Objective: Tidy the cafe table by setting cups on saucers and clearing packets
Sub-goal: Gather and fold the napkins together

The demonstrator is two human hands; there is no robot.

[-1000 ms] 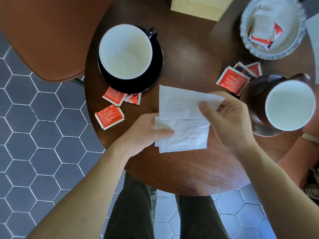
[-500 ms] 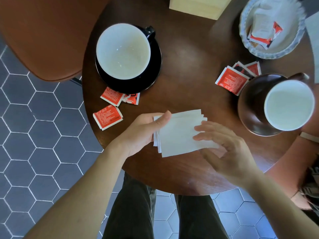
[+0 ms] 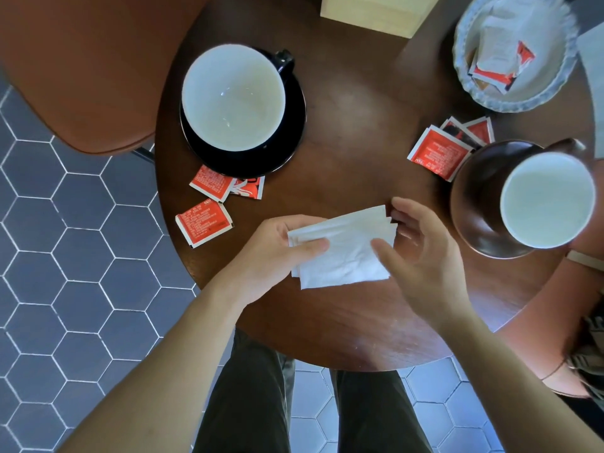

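Observation:
A folded white napkin (image 3: 340,253) is held just above the round dark wooden table (image 3: 359,106). My left hand (image 3: 268,253) pinches its left end, thumb on top. My right hand (image 3: 425,256) holds its right end, thumb on the paper and fingers curled at the far corner. A black cup (image 3: 232,96) with a white inside sits on a black saucer (image 3: 294,142) at the left. At the right edge a brown cup (image 3: 549,197) stands on a brown saucer (image 3: 470,194). Red packets lie loose: three below the black saucer (image 3: 204,223) and a few beside the brown saucer (image 3: 438,152).
A scalloped glass dish (image 3: 555,96) at the top right holds several packets (image 3: 496,57). A pale wooden box (image 3: 372,11) stands at the table's far edge. A brown chair seat (image 3: 81,60) is at the left over grey hexagon floor tiles. My legs show below the table.
The napkin has been folded from a larger sheet into a smaller stack. My right hand shifted from its top edge to its right end. The left hand kept hold of the left end.

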